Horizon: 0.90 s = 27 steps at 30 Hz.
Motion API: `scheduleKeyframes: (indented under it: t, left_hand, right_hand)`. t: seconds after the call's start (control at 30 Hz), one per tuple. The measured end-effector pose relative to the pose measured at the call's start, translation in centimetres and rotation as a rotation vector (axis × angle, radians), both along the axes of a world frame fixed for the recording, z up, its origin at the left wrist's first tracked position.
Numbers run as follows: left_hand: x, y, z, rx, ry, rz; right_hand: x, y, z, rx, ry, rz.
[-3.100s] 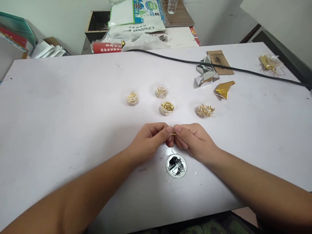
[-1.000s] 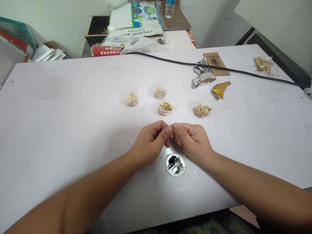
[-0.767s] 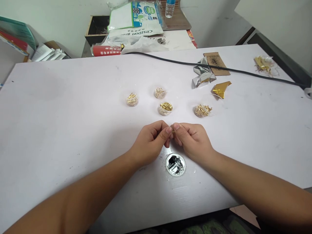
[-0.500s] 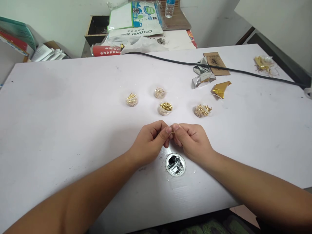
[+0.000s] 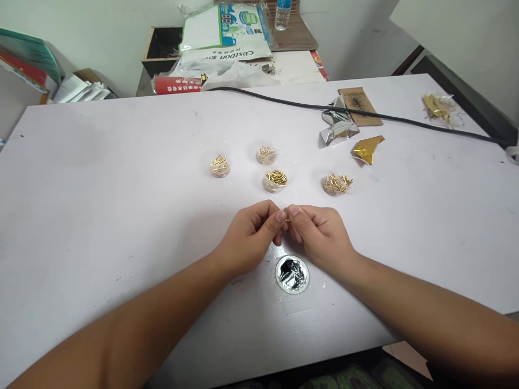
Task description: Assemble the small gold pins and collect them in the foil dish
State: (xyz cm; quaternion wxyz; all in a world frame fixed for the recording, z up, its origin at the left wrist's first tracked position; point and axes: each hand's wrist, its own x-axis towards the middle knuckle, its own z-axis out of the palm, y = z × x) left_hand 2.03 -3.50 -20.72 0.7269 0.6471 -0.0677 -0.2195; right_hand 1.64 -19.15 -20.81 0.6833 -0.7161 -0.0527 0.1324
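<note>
My left hand point(image 5: 255, 233) and my right hand point(image 5: 322, 229) meet over the white table, thumbs and forefingers pinched. Between the fingertips shows a thin gold-coloured metal pin point(image 5: 288, 220); both hands grip it, and most of it is hidden. Just below the hands lies a round disc point(image 5: 292, 274) with a crumpled, shiny silver-and-black surface. Beyond them stand small clear cups of tiny gold-coloured metal pieces: a left cup point(image 5: 219, 166), a rear cup point(image 5: 266, 155), a middle cup point(image 5: 275, 181) and a right cup point(image 5: 337, 184).
Silver foil point(image 5: 339, 133), gold foil point(image 5: 368, 149) and a brown paper piece point(image 5: 360, 106) lie at the back right. A black cable point(image 5: 284, 101) crosses the far edge. A clear bag point(image 5: 440, 107) with gold-coloured bits sits at the far right corner. Behind the table are packages and a bottle point(image 5: 283, 15).
Compared with about three seconds ago, the view has shifted slightly and the hands sit a little closer together. Over the last second they have hardly moved, still pinching the pin.
</note>
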Motion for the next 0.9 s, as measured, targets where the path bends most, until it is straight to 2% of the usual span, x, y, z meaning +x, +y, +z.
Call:
scheduleKeyframes:
  t: [0.53,0.9]
  left_hand:
    - [-0.06,0.02,0.01,-0.002,-0.002,-0.006]
    - [-0.07,-0.15,0.01,-0.005,0.003,0.011]
  right_hand:
    - [-0.47,0.28,-0.74,0.066,0.043,-0.076]
    - [-0.57,0.56,-0.46,0.059,0.040,-0.102]
